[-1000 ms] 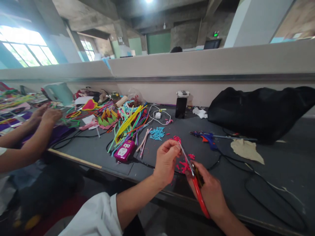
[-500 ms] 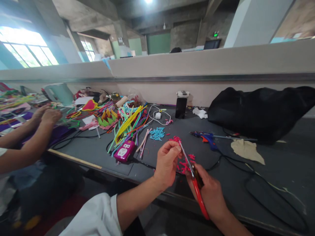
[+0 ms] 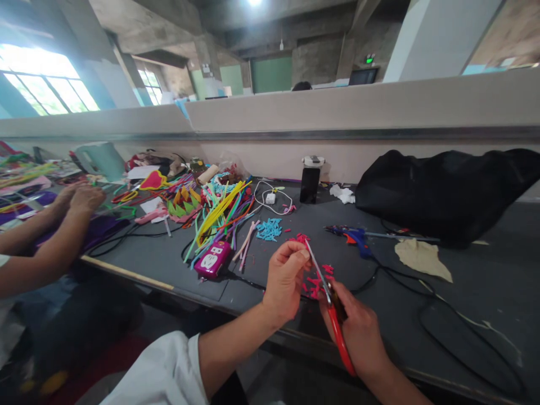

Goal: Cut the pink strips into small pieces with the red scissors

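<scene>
My right hand [image 3: 358, 329] grips red-handled scissors [image 3: 333, 315], whose blades point up and away toward my left hand. My left hand [image 3: 287, 275] is pinched shut just left of the blade tips, on a small piece I cannot make out. Small red cut bits [image 3: 315, 281] lie scattered on the dark table [image 3: 169, 256] between and beyond both hands. A little heap of light blue cut bits [image 3: 269, 228] sits farther back.
A pile of coloured pipe cleaners [image 3: 219, 214] and a pink power strip [image 3: 213, 260] lie left of my hands. A blue glue gun [image 3: 352, 233], a black bag [image 3: 447, 191], a black bottle [image 3: 311, 180] and cables lie right and behind. Another person's hands [image 3: 80, 197] work at far left.
Hardly anything differs; my right hand with the scissors has edged slightly up and left. My left hand keeps its pinch in the same place.
</scene>
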{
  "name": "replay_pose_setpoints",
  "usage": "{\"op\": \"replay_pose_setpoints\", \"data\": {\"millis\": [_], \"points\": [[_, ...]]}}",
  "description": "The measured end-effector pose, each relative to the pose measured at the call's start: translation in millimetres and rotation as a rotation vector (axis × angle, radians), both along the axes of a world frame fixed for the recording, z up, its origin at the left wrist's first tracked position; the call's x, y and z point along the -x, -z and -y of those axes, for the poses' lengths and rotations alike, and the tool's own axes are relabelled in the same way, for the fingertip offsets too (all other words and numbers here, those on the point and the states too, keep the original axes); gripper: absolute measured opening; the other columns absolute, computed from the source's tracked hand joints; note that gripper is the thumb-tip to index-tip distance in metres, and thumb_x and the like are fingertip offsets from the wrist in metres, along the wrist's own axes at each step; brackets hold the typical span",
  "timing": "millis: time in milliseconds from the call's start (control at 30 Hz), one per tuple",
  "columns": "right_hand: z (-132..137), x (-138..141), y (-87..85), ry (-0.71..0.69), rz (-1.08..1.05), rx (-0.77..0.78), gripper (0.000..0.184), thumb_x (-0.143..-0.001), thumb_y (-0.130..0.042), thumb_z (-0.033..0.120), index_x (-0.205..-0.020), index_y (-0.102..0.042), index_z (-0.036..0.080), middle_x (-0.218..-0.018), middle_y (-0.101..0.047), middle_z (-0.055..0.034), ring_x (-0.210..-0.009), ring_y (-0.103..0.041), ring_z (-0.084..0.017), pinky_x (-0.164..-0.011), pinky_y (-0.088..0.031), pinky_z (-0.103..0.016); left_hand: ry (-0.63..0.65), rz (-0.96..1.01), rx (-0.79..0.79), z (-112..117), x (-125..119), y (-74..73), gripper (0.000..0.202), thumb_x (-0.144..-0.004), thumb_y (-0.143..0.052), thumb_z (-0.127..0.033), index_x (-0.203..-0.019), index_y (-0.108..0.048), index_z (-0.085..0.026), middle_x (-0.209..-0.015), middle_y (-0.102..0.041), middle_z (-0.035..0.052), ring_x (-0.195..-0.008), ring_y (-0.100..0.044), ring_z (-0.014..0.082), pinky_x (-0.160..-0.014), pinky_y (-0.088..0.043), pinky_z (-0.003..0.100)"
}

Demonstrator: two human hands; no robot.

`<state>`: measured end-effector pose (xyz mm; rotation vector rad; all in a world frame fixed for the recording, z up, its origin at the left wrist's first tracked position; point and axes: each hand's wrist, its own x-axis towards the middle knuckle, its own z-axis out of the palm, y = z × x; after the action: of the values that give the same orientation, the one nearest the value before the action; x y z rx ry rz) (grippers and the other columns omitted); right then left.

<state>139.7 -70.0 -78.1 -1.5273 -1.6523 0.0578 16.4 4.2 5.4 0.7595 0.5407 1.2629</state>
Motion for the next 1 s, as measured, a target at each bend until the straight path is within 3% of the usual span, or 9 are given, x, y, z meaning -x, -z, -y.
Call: {"op": "replay_pose_setpoints", "data": {"millis": [167, 300, 500, 633, 800, 1000], "points": [[0.5, -0.3, -1.3, -0.014, -0.003, 0.003, 0.031, -0.091, -0.047, 0.029, -0.117, -0.058, 0.018, -0.092, -0.073, -0.0048, -0.075, -0.07, -0.017, -0.075, -0.055, -0.028, -0.004, -0.008, -0.01, -0.7, -0.7, 1.2, 0.007, -0.073, -0.067, -0.017, -0.071, -0.06, -0.015, -0.063, -0.055, -0.0032, -0.059, -0.048, 0.0066, -0.06, -0.038, 0.018], [0.5, -0.6, -4.6, -0.029, 0.01, 0.017, 0.027, -0.091, -0.046, 0.028, -0.111, -0.06, 0.017, -0.082, -0.072, -0.0023, -0.066, -0.068, -0.015, -0.066, -0.054, -0.023, -0.002, -0.009, -0.026, -2.2, -0.1, 1.6, 0.008, -0.074, -0.066, -0.016, -0.07, -0.059, -0.015, -0.062, -0.054, -0.0032, -0.059, -0.047, 0.0069, -0.06, -0.037, 0.019], [-2.8, -4.2, -16.2, 0.046, 0.024, -0.01, 0.027, -0.089, -0.049, 0.032, -0.108, -0.061, 0.017, -0.08, -0.071, -0.001, -0.06, -0.067, -0.013, -0.063, -0.053, -0.022, 0.048, 0.001, -0.038, -3.1, 0.8, 2.2, 0.008, -0.075, -0.064, -0.017, -0.072, -0.058, -0.016, -0.057, -0.05, -0.004, -0.059, -0.048, 0.0089, -0.064, -0.038, 0.023], [-1.8, -10.1, -33.9, 0.082, -0.02, -0.068, 0.027, -0.088, -0.053, 0.035, -0.108, -0.061, 0.019, -0.09, -0.072, -0.0031, -0.07, -0.069, -0.015, -0.069, -0.054, -0.023, 0.206, -0.007, -0.017, -2.7, 0.0, 2.9, 0.01, -0.073, -0.063, -0.019, -0.068, -0.056, -0.016, -0.055, -0.047, -0.004, -0.055, -0.044, 0.0087, -0.061, -0.036, 0.024], [1.7, -15.4, -56.7, 0.072, -0.227, -0.045, 0.032, -0.087, -0.056, 0.035, -0.116, -0.058, 0.021, -0.092, -0.07, -0.0028, -0.071, -0.068, -0.014, -0.071, -0.055, -0.025, 0.448, -0.091, 0.047, -3.3, -1.8, 7.3, 0.008, -0.066, -0.065, -0.02, -0.065, -0.058, -0.015, -0.052, -0.047, -0.0036, -0.049, -0.041, 0.0076, -0.055, -0.033, 0.024], [0.4, -16.1, -62.9, 0.012, -0.389, -0.053, 0.031, -0.085, -0.059, 0.035, -0.113, -0.057, 0.024, -0.089, -0.069, -0.0012, -0.076, -0.069, -0.014, -0.068, -0.057, -0.024, 0.621, -0.222, 0.101, -3.0, -5.2, 15.0, 0.01, -0.06, -0.068, -0.021, -0.063, -0.062, -0.014, -0.054, -0.053, -0.0012, -0.05, -0.046, 0.0084, -0.056, -0.037, 0.024]]}}
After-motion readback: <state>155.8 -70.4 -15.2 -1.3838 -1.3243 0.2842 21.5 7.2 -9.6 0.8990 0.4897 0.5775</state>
